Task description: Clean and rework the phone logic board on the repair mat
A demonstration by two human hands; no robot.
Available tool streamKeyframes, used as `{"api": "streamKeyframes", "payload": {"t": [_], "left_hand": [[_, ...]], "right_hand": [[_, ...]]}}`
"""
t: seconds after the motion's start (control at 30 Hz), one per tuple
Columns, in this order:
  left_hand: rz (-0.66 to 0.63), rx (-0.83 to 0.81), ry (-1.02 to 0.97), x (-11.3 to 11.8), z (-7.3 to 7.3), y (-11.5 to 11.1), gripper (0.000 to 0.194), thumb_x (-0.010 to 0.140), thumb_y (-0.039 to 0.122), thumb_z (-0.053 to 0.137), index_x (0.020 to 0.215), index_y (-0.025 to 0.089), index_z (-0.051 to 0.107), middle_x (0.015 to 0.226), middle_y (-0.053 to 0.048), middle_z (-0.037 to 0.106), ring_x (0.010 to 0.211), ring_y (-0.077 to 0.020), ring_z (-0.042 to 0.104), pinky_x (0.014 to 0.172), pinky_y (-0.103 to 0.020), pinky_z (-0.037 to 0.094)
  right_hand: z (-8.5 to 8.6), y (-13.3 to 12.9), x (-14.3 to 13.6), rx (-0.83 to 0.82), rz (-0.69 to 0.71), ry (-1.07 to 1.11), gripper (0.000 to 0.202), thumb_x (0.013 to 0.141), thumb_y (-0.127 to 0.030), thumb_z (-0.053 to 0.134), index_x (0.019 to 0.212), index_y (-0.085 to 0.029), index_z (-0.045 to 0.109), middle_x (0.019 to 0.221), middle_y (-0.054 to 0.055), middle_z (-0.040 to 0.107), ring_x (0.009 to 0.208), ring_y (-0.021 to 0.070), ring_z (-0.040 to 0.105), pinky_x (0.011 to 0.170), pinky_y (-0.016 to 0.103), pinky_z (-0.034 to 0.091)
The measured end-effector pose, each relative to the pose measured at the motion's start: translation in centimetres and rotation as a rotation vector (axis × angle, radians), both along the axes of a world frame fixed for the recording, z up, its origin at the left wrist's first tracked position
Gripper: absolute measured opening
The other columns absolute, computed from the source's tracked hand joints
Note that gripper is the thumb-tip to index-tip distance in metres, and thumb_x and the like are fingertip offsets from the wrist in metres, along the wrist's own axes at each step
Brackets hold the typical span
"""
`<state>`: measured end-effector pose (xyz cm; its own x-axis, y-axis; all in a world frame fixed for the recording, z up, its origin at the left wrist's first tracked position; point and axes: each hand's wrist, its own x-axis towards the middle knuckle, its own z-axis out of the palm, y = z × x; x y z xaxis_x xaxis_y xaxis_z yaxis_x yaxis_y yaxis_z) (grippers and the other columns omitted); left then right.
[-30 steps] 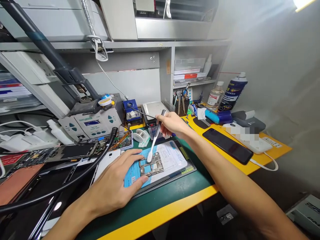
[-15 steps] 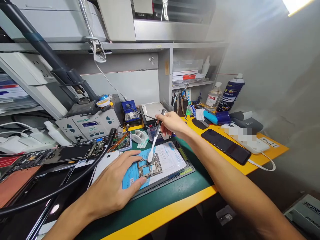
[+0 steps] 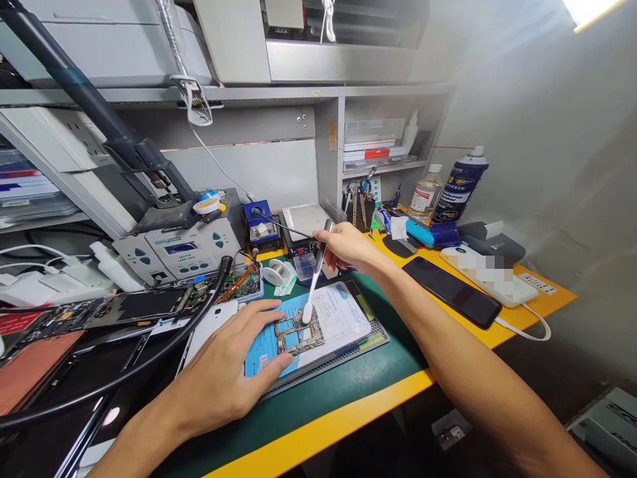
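A phone circuit board (image 3: 312,334) with rectangular cut-outs lies flat on a blue-and-white pack (image 3: 343,309), which rests on a dark perforated plate (image 3: 374,330). My left hand (image 3: 233,358) lies on the left part of the pack, fingers stretched out. Its thumb and index finger are apart at the board's left side, close to its edges. In my right hand (image 3: 346,245) is a toothbrush (image 3: 317,269) with a dark handle and white neck, held between closed fingers. Its white head meets the upper middle of the board. The bristles cannot be made out.
A black hose (image 3: 199,318) curves past my left arm over phone parts. Behind stand a grey soldering station (image 3: 182,249) and a solder spool (image 3: 279,272). On the right are a black phone (image 3: 452,292), a white power bank (image 3: 490,275), a clear bottle (image 3: 425,192) and a spray can (image 3: 460,186).
My right hand and the toothbrush have shifted slightly to the right, and the brush head has moved a little right and up on the board. My left hand stays in place.
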<state>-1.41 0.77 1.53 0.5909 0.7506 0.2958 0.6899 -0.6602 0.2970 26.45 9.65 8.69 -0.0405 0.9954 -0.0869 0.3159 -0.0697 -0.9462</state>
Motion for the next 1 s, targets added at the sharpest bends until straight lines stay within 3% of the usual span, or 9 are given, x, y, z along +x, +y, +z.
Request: {"api": "streamKeyframes", "payload": {"t": [0.4,0.57,0.77,0.87,1.0], "left_hand": [[0.012,-0.033,0.024,0.0,-0.07,-0.12,0.05,0.1,0.059,0.063,0.142,0.032,0.06,0.159,-0.006,0.058,0.143,-0.0307,0.061,0.121,-0.05,0.052],[0.016,-0.038,-0.006,0.34,0.39,-0.27,0.05,0.098,0.057,0.065,0.14,0.03,0.063,0.157,-0.008,0.06,0.14,-0.0317,0.063,0.119,-0.048,0.054],[0.005,-0.042,-0.016,0.28,0.42,-0.22,0.05,0.099,0.056,0.066,0.14,0.029,0.064,0.157,-0.009,0.06,0.141,-0.0318,0.063,0.119,-0.048,0.054],[0.009,-0.046,-0.009,0.15,0.4,-0.21,0.051,0.098,0.056,0.067,0.141,0.03,0.064,0.159,-0.009,0.059,0.142,-0.0325,0.062,0.12,-0.049,0.054],[0.006,-0.059,-0.008,0.32,0.67,-0.38,0.051,0.098,0.055,0.067,0.14,0.027,0.065,0.157,-0.012,0.06,0.142,-0.0339,0.062,0.12,-0.052,0.053]], "right_hand": [[0.11,-0.11,-0.33,-0.007,0.009,-0.009,0.057,0.11,-0.03,0.057,0.055,-0.019,0.055,0.046,0.006,0.064,0.033,0.0121,0.054,0.032,0.021,0.034],[-0.05,0.05,-0.27,-0.006,0.012,-0.003,0.051,0.107,-0.035,0.065,0.059,-0.02,0.056,0.045,0.004,0.064,0.033,0.0123,0.054,0.032,0.021,0.034],[-0.32,0.29,-0.16,0.007,-0.006,-0.017,0.055,0.11,-0.032,0.056,0.056,-0.02,0.056,0.045,0.006,0.064,0.034,0.013,0.054,0.033,0.022,0.034],[-0.28,0.26,-0.27,0.02,-0.042,-0.032,0.051,0.108,-0.031,0.059,0.059,-0.02,0.057,0.044,0.004,0.063,0.032,0.0127,0.051,0.033,0.023,0.033],[-0.12,0.11,-0.35,0.021,-0.054,-0.017,0.043,0.108,-0.031,0.06,0.067,-0.02,0.058,0.048,0.003,0.066,0.036,0.0144,0.058,0.034,0.023,0.034]]}}
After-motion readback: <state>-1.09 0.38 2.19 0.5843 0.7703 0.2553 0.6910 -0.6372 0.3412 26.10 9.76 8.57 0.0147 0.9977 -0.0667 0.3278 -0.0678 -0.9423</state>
